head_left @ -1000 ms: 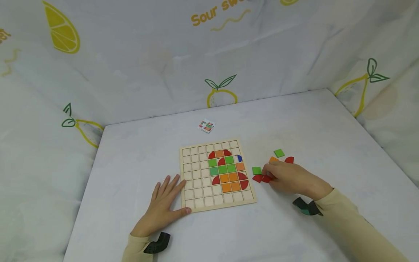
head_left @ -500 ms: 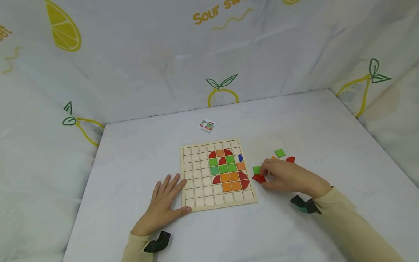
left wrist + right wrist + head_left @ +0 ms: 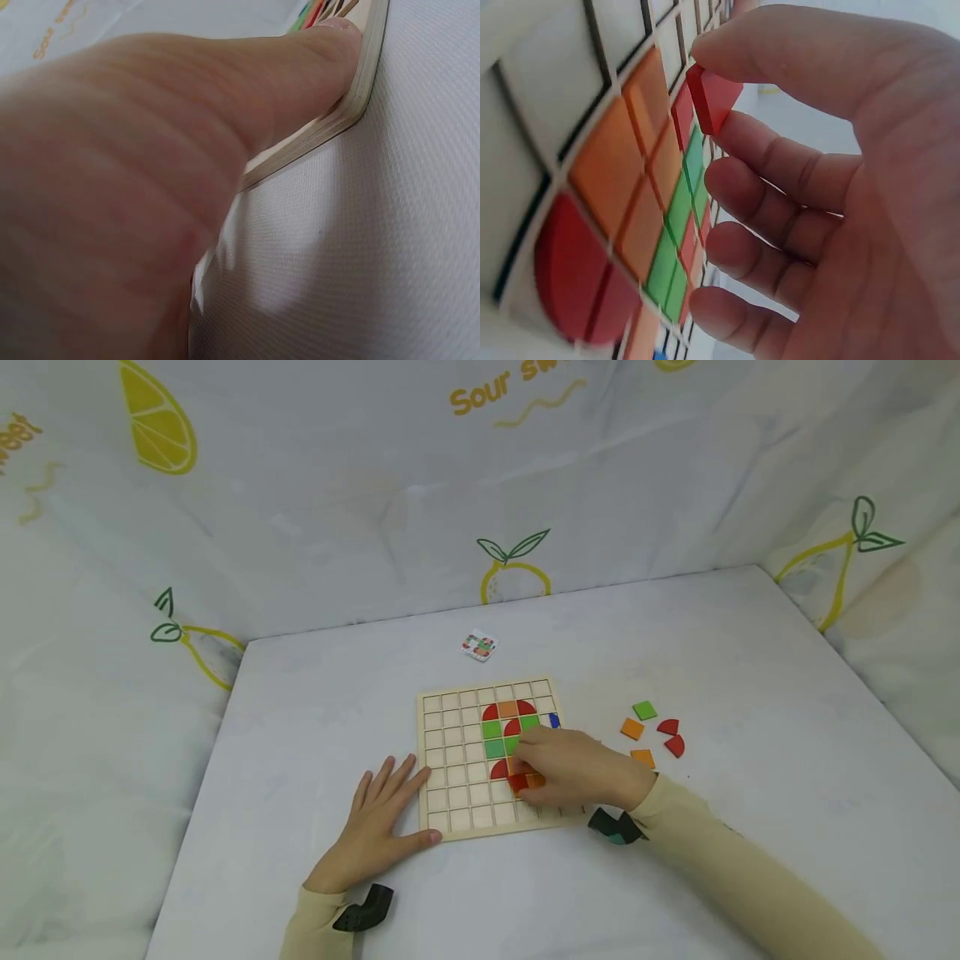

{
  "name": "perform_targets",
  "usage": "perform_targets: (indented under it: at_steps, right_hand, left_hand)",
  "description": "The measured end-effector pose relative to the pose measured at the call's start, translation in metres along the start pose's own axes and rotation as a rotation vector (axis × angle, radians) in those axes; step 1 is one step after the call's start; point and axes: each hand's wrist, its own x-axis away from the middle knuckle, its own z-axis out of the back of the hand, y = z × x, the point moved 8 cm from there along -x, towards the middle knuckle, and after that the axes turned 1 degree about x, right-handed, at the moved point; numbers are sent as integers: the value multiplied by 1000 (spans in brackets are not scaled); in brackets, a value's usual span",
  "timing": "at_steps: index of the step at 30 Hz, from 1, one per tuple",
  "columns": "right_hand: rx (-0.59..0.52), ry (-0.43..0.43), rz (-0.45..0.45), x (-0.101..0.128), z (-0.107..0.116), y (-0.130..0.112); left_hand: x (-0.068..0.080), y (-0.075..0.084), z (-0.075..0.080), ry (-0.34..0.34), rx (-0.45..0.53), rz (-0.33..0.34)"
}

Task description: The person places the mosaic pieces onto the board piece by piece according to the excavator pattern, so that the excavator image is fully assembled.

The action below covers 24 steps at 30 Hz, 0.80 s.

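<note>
A wooden grid board (image 3: 455, 777) lies on the white table, its right half partly filled with red, orange and green tiles. My right hand (image 3: 585, 768) is over the lower right of the board and pinches a red quarter-round tile (image 3: 720, 101) between thumb and index finger. Close beneath that tile are laid orange tiles (image 3: 607, 169), and its other fingers hang loosely curled. My left hand (image 3: 369, 831) lies spread at the board's left side, with its thumb (image 3: 307, 71) on the board's near left corner. Part of the board's right side is hidden behind my right hand.
Right of the board lie loose tiles: a green square (image 3: 644, 710), orange squares (image 3: 632, 729) and red quarter-rounds (image 3: 675, 746). A small printed pattern card (image 3: 479, 645) sits behind the board. A white curtain with lemon prints (image 3: 360, 527) hangs at the back.
My right hand has picked up a red quarter-round tile from the loose ones and moved left over the board with it. My left hand has stayed at the board's edge.
</note>
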Motion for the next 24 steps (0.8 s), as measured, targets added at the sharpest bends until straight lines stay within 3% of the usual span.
perform_targets:
  at_steps: [10, 17, 24]
  right_hand:
    - [38, 12, 58, -21, -12, -20]
    - [-73, 5, 138, -20, -13, -26]
    - [-85, -11, 122, -20, -16, -23]
  left_hand:
    - [0, 1, 2, -6, 14, -6]
    - [-1, 1, 1, -10, 9, -2]
    - [-1, 0, 1, -11, 9, 1]
